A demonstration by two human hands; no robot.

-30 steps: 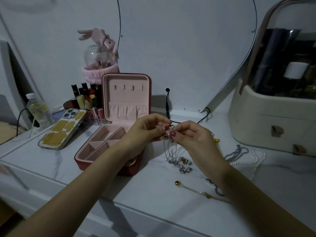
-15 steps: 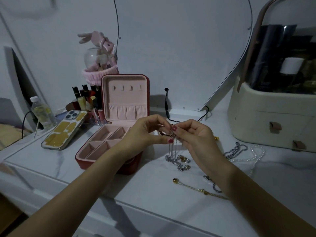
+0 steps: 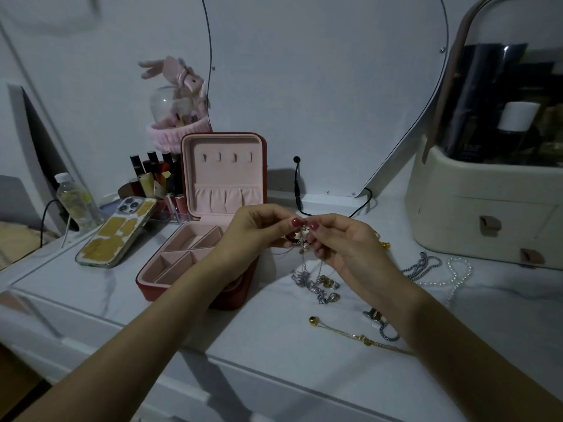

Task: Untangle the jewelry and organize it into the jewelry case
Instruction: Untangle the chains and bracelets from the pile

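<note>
My left hand (image 3: 259, 229) and my right hand (image 3: 344, 242) meet above the tabletop and both pinch the top of a tangled silver chain (image 3: 307, 275). Its lower end hangs down into a small knotted heap with charms on the table. The red jewelry case (image 3: 231, 296) stands open just left of my hands, with pink compartments and a raised lid (image 3: 224, 172). A gold chain (image 3: 356, 335) lies near the front edge. A silver chain (image 3: 422, 268) and a pearl strand (image 3: 457, 277) lie to the right.
A phone (image 3: 117, 231) lies left of the case, beside a small bottle (image 3: 76, 201) and a holder of lipsticks (image 3: 155, 178). A cream cosmetics organiser (image 3: 487, 208) fills the right side. A mirror (image 3: 320, 86) and its cable (image 3: 300, 190) stand behind.
Both hands keep working the pinched top of the silver chain, fingertips drawing closer together. The dangling chain has shifted slightly. The view has moved a little.
</note>
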